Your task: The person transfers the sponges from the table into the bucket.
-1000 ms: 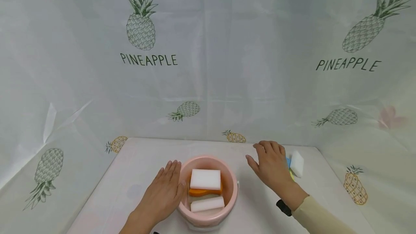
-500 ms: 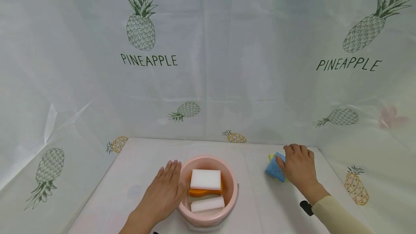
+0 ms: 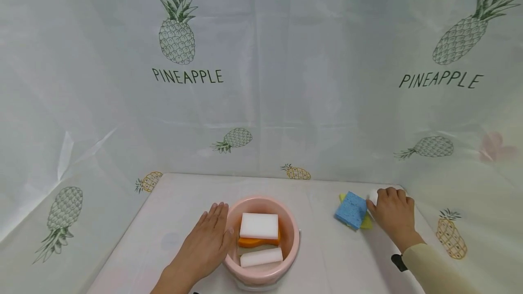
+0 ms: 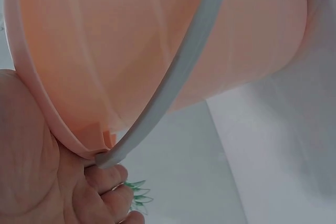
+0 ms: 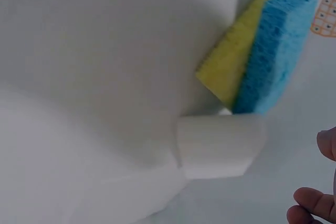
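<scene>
A pink bucket [image 3: 261,280] stands in the middle of the table. Inside it lie a white sponge block [image 3: 259,226] on top of an orange sponge [image 3: 258,242], and a second white block [image 3: 261,257] nearer me. My left hand [image 3: 204,239] rests against the bucket's left rim, fingers straight; the left wrist view shows its palm at the rim by the grey handle [image 4: 168,82]. At the far right, my right hand [image 3: 393,212] hovers over another white block [image 5: 220,145], mostly hidden by it in the head view. In the right wrist view its thumb and fingers are apart from that block.
Left of the right hand a blue sponge [image 3: 352,210] lies on a yellow sponge [image 3: 366,222]. The white table [image 3: 196,189] meets a pineapple-print sheet [image 3: 261,80] at the back and both sides.
My right hand has moved right, away from the bucket and past the blue and yellow sponges, which are now uncovered. It now covers most of the white block there. The left hand stays put.
</scene>
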Available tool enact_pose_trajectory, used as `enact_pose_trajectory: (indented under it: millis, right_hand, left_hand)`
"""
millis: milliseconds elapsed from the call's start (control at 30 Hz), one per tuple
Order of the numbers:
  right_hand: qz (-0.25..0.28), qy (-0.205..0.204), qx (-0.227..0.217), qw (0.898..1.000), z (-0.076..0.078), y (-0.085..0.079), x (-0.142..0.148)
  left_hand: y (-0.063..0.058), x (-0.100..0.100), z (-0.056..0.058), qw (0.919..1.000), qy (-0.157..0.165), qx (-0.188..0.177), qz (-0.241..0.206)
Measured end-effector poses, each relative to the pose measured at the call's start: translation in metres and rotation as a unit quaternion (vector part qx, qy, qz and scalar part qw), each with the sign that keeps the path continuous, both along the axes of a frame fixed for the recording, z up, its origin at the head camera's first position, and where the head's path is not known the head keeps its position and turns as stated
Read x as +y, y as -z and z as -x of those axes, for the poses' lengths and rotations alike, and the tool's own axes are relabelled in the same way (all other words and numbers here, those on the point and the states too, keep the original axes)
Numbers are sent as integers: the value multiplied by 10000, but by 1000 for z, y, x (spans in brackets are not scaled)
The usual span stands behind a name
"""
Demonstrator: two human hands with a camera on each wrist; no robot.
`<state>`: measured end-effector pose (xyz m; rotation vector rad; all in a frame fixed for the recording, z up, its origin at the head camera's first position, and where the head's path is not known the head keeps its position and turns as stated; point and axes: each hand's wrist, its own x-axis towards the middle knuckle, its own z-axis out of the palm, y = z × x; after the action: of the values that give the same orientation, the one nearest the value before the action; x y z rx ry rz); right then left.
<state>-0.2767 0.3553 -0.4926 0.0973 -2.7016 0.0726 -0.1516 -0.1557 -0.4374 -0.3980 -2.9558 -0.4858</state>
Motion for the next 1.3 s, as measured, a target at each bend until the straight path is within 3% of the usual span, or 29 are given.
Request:
enact_pose_trajectory:
  millis: [300, 567, 767, 1167, 1300]
  right_hand:
    - [-181, 55, -533, 9984, 1, 24, 6]
    - [-656, -116, -391, 9970, -3, 34, 7]
    - [-1073, -355, -479, 9924, -8, 34, 11]
    - [-1289, -519, -344, 9897, -19, 33, 27]
    - [-1205, -539, -514, 9899, -21, 32, 27]
  left_hand:
    - [3, 1, -1, 10000, 16, 1, -23]
    - [5, 2, -1, 10000, 21, -13, -62]
    - [5, 1, -1, 10000, 25, 3, -40]
    - [2, -1, 0, 10000, 23, -12, -14]
    - [2, -1, 0, 10000, 31, 14, -7]
